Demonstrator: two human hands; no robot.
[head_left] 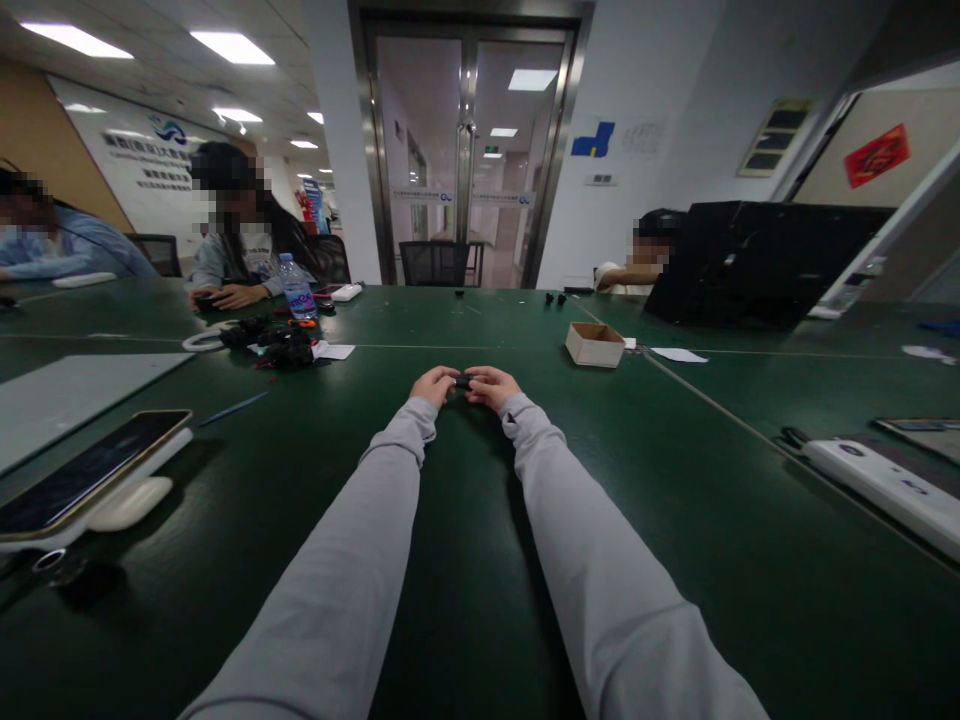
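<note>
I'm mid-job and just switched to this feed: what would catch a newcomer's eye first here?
First, the two grey-sleeved arms stretched down the middle of the dark green table, where the left hand and right hand meet around a small black part. Next, the phone lying at the near left edge and the small cardboard box beyond the hands to the right.

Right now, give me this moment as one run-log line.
left hand: on black part | right hand: on same part | table: green | box: right, apart

phone (79, 478): near left, on a white stand
cardboard box (594, 344): far right of centre
water bottle (298, 287): far left
</note>
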